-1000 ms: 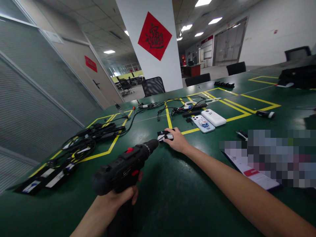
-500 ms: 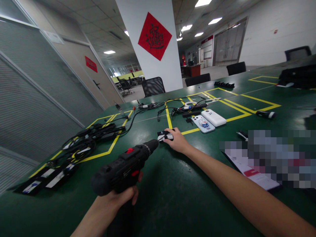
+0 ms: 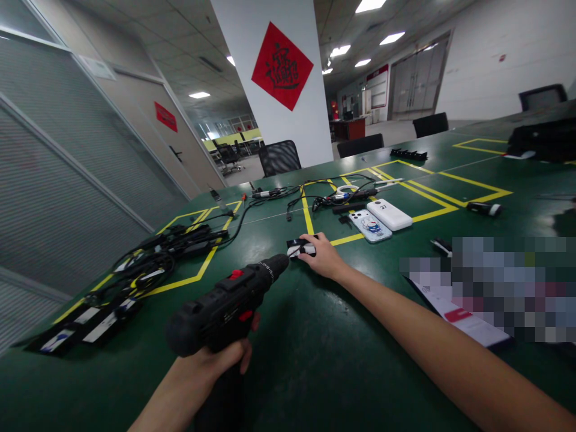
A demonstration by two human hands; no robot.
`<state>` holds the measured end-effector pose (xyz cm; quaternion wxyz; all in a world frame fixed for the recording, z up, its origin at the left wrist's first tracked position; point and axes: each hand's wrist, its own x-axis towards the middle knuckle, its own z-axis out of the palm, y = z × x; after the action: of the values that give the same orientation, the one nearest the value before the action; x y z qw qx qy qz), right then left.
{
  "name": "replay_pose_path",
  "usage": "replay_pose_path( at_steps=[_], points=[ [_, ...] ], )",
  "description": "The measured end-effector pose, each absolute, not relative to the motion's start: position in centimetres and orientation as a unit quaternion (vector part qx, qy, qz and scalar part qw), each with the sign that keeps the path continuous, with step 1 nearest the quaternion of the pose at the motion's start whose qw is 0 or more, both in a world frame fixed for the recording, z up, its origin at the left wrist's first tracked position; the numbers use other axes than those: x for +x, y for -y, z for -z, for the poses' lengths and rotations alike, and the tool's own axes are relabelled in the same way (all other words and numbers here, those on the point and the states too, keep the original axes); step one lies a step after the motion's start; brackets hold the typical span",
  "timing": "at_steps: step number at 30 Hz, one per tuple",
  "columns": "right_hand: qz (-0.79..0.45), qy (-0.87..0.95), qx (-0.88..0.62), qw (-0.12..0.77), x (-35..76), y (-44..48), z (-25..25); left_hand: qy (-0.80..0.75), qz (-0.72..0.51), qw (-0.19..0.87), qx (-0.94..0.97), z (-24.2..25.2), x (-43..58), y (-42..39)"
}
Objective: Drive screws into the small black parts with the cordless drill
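Note:
My left hand (image 3: 225, 362) is wrapped round the handle of a black cordless drill (image 3: 225, 304) with red switches. The drill tilts up and to the right, its chuck pointing at a small black-and-white piece (image 3: 294, 248) on the green table (image 3: 288, 372). My right hand (image 3: 323, 257) grips that piece from its right side, fingers curled over it. At the drill's front end, the bit reaches the piece or nearly so; whether it touches I cannot tell. Beyond my right hand lie a phone in a cartoon case (image 3: 371, 225) and a white power bank (image 3: 389, 214).
Tangled black cables and flat black-and-white parts (image 3: 108, 318) cover the table's left side. Pens, a white ring and more cable (image 3: 346, 195) lie farther back. A black flashlight-like object (image 3: 484, 208) and a booklet (image 3: 459, 312) are on the right. Yellow tape (image 3: 346, 240) marks the tabletop.

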<state>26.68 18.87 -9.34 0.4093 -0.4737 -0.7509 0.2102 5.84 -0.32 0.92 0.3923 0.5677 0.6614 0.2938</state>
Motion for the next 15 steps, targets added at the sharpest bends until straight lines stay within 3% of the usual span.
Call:
replay_pose_path(
  at_steps=[6,15],
  points=[
    [-0.212,0.754,-0.472,0.406,26.71,-18.80,9.16,-0.661,-0.252,0.412,0.574,-1.48,5.74,0.19],
    [-0.208,0.752,-0.472,0.410,26.60,-18.87,9.41,-0.654,-0.283,0.406,0.572,-1.09,5.60,0.33]
  ],
)
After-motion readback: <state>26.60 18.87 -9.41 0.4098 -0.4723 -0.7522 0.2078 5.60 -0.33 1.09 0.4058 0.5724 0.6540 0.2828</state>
